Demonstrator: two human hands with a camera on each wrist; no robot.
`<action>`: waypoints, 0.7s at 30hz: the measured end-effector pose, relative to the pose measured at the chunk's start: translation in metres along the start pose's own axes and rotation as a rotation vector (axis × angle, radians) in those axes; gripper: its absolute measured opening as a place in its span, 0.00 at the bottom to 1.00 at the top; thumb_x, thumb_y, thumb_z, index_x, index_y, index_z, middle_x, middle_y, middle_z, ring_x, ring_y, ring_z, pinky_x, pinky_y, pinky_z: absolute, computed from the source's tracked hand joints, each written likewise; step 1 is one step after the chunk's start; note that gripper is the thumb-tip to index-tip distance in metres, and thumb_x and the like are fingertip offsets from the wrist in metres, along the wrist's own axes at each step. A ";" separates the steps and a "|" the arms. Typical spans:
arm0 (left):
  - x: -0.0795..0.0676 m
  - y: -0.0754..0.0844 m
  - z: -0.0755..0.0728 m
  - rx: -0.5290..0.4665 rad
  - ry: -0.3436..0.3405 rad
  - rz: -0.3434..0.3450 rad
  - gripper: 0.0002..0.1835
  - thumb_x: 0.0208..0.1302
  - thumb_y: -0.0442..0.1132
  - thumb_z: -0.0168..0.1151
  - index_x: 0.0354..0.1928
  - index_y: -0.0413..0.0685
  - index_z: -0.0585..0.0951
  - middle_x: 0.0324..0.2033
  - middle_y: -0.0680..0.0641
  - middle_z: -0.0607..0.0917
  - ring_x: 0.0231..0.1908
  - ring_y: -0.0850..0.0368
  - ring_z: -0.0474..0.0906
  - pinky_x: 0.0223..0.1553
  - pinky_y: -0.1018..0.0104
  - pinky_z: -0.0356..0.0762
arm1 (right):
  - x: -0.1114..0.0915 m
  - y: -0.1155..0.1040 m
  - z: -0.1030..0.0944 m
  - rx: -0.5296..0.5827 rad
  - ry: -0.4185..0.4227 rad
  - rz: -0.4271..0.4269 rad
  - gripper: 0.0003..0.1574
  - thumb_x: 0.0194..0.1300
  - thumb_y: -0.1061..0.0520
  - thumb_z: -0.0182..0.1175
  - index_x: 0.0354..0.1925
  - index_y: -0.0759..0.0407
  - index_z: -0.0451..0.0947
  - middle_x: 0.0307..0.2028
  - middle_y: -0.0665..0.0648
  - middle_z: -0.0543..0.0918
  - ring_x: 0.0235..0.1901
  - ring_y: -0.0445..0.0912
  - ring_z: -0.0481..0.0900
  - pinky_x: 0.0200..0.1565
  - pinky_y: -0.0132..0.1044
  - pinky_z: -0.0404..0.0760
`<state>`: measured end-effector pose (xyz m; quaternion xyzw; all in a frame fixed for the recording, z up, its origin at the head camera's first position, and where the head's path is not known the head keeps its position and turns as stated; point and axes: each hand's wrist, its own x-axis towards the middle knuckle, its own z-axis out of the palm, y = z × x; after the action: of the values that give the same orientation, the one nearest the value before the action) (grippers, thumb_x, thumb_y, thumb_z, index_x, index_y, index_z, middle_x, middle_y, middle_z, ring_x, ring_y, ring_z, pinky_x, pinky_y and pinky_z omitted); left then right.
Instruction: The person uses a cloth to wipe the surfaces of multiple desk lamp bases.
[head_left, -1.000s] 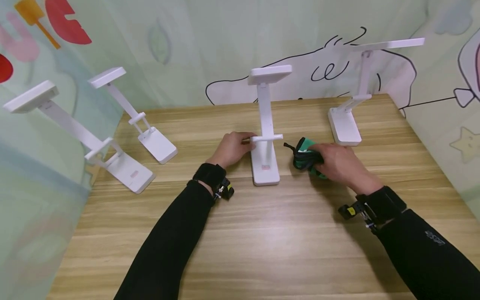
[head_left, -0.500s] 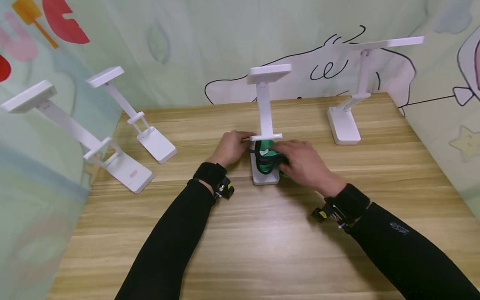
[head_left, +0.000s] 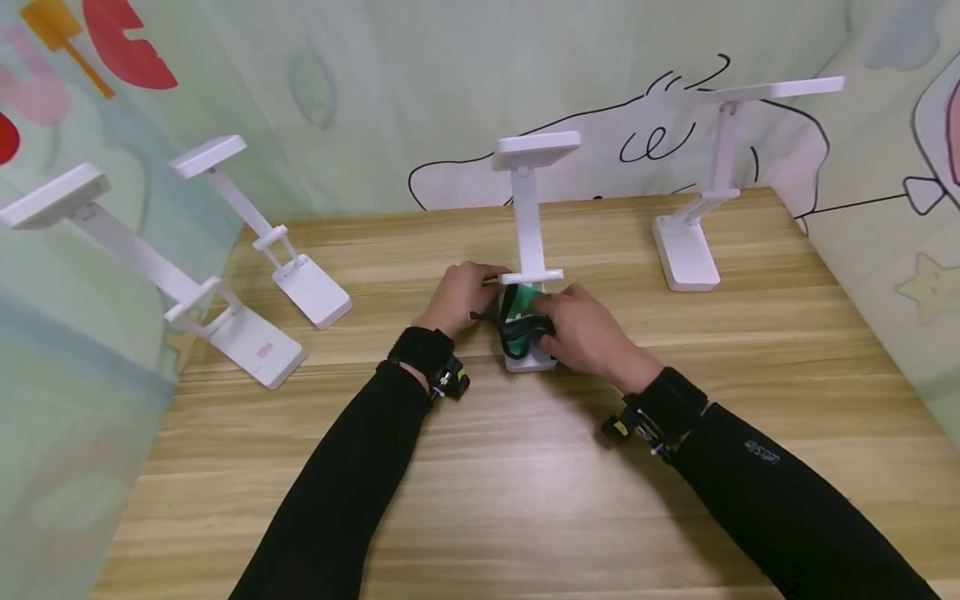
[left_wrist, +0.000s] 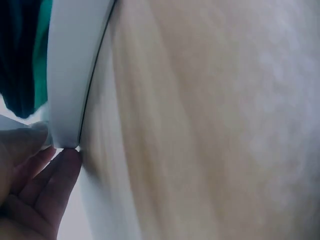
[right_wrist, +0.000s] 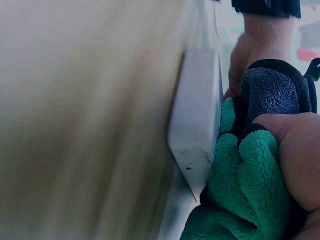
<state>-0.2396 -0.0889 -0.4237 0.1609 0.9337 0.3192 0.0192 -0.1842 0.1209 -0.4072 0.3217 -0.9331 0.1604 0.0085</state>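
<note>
A white desk lamp (head_left: 528, 229) stands upright at the middle of the table. My left hand (head_left: 453, 302) pinches the back left corner of its base (left_wrist: 75, 70), thumb above and fingers against the side in the left wrist view. My right hand (head_left: 588, 335) grips a bunched green and dark blue plush cloth (right_wrist: 252, 180) with black edging. In the head view that cloth lies over the lamp base, below the crossbar, covering most of the base's top. A black loop sticks out to its left. The right fingertips are partly hidden in the folds.
Two more white lamps stand on the left, one nearer (head_left: 258, 346) and one farther back (head_left: 311, 292). Another lamp (head_left: 686, 254) stands at the right rear. The wooden table (head_left: 480, 483) meets a printed curtain (head_left: 360, 100) at the back and sides.
My right hand has carried the cloth left from beside the middle lamp onto its base, then shifted it slightly farther left. My left hand has stayed at the base's corner.
</note>
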 end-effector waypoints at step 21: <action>-0.001 0.001 0.004 0.023 0.008 -0.023 0.16 0.69 0.36 0.57 0.56 0.59 0.82 0.50 0.51 0.85 0.42 0.61 0.78 0.44 0.65 0.77 | -0.002 0.003 -0.004 -0.120 0.134 -0.224 0.31 0.53 0.66 0.64 0.58 0.60 0.75 0.58 0.61 0.78 0.57 0.55 0.74 0.59 0.51 0.72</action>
<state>-0.2379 -0.0860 -0.4265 0.1489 0.9393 0.3087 0.0175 -0.1844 0.1253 -0.4044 0.4112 -0.8967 0.1233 0.1080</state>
